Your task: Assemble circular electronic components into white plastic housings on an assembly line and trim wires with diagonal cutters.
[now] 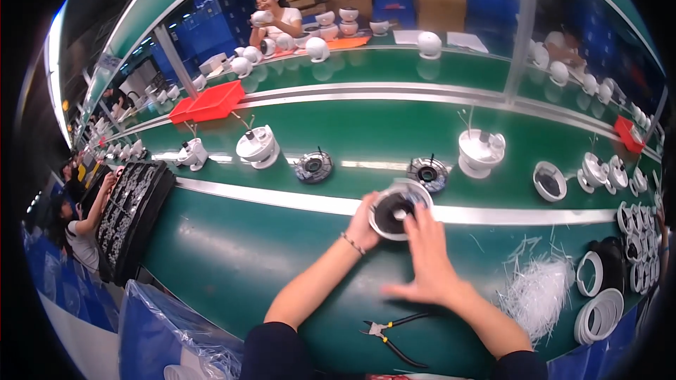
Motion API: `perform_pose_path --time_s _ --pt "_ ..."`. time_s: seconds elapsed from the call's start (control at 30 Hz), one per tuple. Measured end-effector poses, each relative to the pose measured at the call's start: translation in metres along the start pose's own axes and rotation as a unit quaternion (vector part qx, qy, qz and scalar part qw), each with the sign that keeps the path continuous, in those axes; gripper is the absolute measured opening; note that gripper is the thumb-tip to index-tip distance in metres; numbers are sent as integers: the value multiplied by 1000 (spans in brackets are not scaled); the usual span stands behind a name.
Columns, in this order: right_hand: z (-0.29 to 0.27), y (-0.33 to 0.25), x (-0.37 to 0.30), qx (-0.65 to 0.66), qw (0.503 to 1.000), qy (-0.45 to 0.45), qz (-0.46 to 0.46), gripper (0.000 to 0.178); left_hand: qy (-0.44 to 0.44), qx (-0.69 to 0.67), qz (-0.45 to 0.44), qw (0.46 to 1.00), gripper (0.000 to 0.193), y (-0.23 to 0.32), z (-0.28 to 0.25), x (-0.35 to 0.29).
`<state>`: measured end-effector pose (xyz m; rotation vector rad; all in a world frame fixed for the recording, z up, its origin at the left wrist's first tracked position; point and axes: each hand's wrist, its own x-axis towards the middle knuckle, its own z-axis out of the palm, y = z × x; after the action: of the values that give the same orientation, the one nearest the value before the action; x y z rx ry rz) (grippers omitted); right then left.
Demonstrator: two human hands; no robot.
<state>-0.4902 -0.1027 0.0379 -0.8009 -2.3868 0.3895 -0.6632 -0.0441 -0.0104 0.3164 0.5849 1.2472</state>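
Note:
In front of me, over the near edge of the belt, my left hand (pixel 362 226) grips a round white housing (pixel 387 207) with a dark inside and a pale centre. Its fingers wrap around the left side of the rim. My right hand (pixel 429 262) has its fingers stretched out and thumb spread, with the fingertips over the right part of the housing; whether they press on it I cannot tell. Below it, diagonal cutting pliers (pixel 378 328) with black and yellow handles lie spread on the green table (pixel 232 260).
Dark round parts (pixel 313 167) and white housings (pixel 482 152) stand on the green belt. Right of my hands are a pile of clear strips (pixel 536 295) and stacked white rings (pixel 600 318). A black tray (pixel 134 218) stands left. Across the belt, a person (pixel 282 24) holds a white part.

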Motion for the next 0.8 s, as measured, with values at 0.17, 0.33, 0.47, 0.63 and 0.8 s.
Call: perform_pose_path --time_s 0.17,0.33,0.47,0.63,0.8 --pt "-11 -44 -75 -52 930 -365 -5 106 -8 12 122 992 29 66 -79 79" --pt "-10 -40 -102 -56 948 -312 22 92 182 100 184 961 34 91 -86 101" --pt "1 -27 -118 -104 971 -214 -3 61 325 536 405 665 48 67 -61 112" --pt "-28 19 -104 -64 991 -110 47 28 2 644 578 502 33 10 88 87" --pt "-132 87 -47 -148 975 147 76 35 -126 763 473 423 26 -18 128 174"
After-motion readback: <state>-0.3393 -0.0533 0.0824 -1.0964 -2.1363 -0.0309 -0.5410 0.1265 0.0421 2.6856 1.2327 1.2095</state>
